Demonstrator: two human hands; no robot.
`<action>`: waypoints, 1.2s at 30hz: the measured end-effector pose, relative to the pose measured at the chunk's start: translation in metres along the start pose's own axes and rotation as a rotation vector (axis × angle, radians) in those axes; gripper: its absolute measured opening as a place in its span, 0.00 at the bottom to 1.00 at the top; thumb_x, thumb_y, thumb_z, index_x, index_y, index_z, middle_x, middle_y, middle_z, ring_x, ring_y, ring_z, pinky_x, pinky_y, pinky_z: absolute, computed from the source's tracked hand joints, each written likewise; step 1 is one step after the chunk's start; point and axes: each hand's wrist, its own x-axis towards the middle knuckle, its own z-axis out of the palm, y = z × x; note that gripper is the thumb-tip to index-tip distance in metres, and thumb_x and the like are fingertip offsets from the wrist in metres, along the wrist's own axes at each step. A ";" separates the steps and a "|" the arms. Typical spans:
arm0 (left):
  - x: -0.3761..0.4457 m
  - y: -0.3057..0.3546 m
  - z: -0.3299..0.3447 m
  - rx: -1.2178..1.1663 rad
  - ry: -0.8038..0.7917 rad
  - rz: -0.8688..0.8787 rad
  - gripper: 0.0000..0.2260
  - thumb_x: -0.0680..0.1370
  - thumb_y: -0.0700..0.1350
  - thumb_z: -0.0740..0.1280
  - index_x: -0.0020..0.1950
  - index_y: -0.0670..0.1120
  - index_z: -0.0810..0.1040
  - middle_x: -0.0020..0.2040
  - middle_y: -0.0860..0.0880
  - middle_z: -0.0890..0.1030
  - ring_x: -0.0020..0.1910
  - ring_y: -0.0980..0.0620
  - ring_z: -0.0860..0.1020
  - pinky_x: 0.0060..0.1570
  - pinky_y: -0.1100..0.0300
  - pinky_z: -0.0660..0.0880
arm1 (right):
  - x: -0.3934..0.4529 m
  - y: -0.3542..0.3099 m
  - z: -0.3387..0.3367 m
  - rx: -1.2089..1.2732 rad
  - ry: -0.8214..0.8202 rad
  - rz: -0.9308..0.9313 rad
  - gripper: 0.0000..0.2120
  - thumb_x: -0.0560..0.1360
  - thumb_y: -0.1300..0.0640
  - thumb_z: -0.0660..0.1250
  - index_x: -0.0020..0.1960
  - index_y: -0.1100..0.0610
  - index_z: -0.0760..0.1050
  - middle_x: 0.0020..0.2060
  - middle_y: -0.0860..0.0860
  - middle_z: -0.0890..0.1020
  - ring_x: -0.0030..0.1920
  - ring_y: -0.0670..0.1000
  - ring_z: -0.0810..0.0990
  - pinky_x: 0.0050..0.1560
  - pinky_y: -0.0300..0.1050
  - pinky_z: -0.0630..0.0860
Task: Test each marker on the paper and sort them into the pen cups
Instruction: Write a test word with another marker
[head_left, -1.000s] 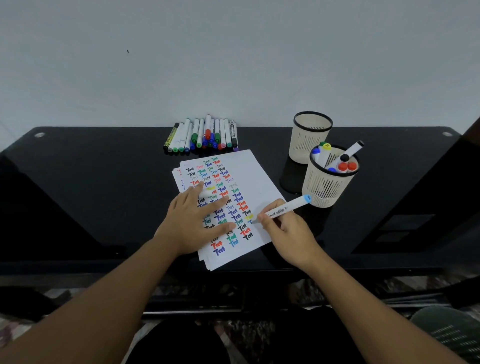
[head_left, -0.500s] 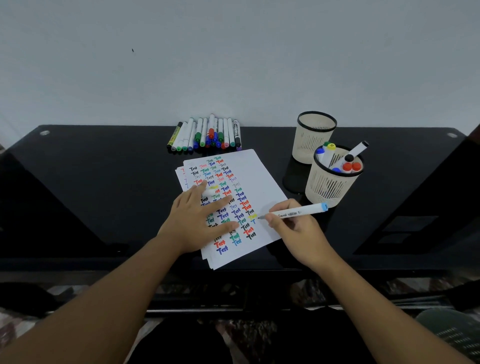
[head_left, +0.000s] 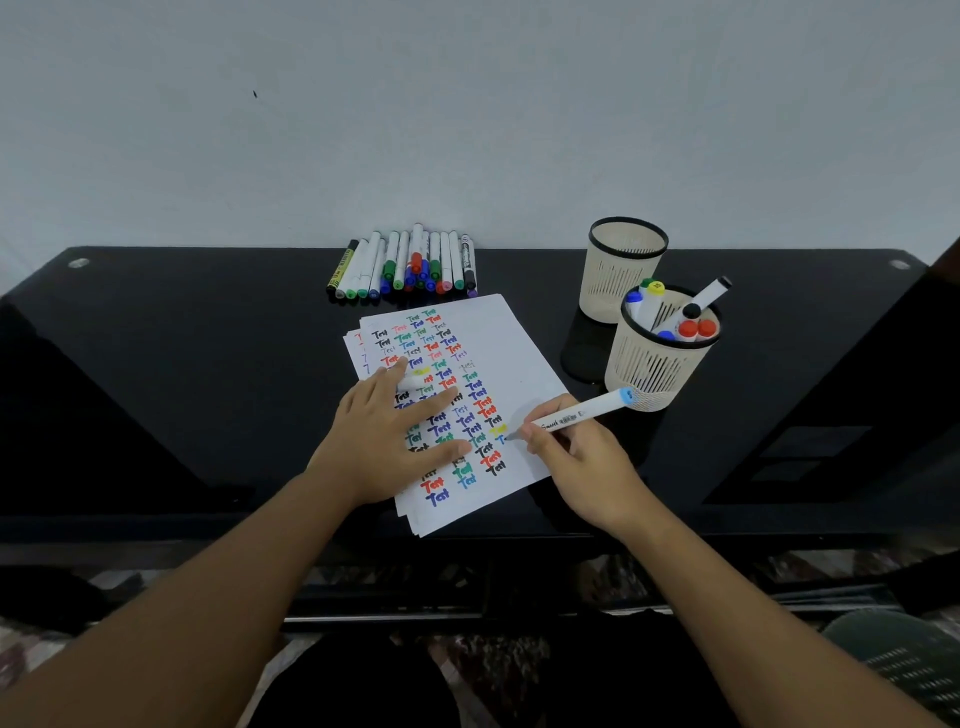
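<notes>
Gripping a slim white marker (head_left: 576, 414) between curled fingers (head_left: 535, 432) and thumb, the right hand (head_left: 582, 457) sits at the lower right of the paper (head_left: 514, 358), the marker's fine tip touching the sheet just beside a small blue stroke at the end of a row of written words; its long axis runs from that tip at lower left up to a light blue end cap at upper right, which lies just in front of the nearer pen cup (head_left: 660, 358), and dark print runs along the smooth barrel. The left hand (head_left: 387, 441) lies flat on the paper, fingers straight and spread, with a short white cap-like piece (head_left: 413, 383) between two of them; whether it is pinched I cannot tell. The paper is a small fanned stack of white sheets, tilted, its top sheet filled with columns of the word "Test" in black, red, green, blue and yellow. The nearer cup is cream plastic, round, with vertical slots and a black rim, and holds several markers with red, blue, black and yellow ends; the far pen cup (head_left: 626, 270) of the same make stands just behind it. A row of markers (head_left: 405, 265) lies side by side at the back of the glossy black worktop (head_left: 182, 364), long axes running front to back, coloured caps towards the paper
</notes>
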 end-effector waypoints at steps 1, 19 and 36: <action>0.000 0.000 0.000 0.000 0.000 0.001 0.36 0.69 0.83 0.46 0.76 0.75 0.52 0.83 0.51 0.44 0.82 0.46 0.44 0.79 0.43 0.45 | 0.000 0.000 0.000 -0.008 -0.005 0.000 0.02 0.83 0.47 0.66 0.53 0.44 0.76 0.46 0.43 0.81 0.49 0.42 0.80 0.52 0.47 0.80; 0.000 0.000 -0.001 0.001 -0.013 -0.002 0.35 0.70 0.83 0.47 0.76 0.76 0.52 0.84 0.51 0.43 0.82 0.46 0.44 0.79 0.42 0.44 | -0.001 0.001 0.001 -0.016 0.026 0.005 0.03 0.84 0.48 0.64 0.55 0.46 0.75 0.45 0.45 0.81 0.48 0.47 0.81 0.51 0.48 0.80; 0.001 0.001 -0.001 0.015 -0.020 -0.005 0.36 0.69 0.83 0.45 0.76 0.76 0.50 0.83 0.51 0.43 0.82 0.46 0.44 0.79 0.42 0.44 | -0.002 0.001 -0.001 0.027 0.034 0.009 0.03 0.84 0.49 0.64 0.54 0.47 0.74 0.45 0.42 0.80 0.47 0.38 0.78 0.42 0.34 0.73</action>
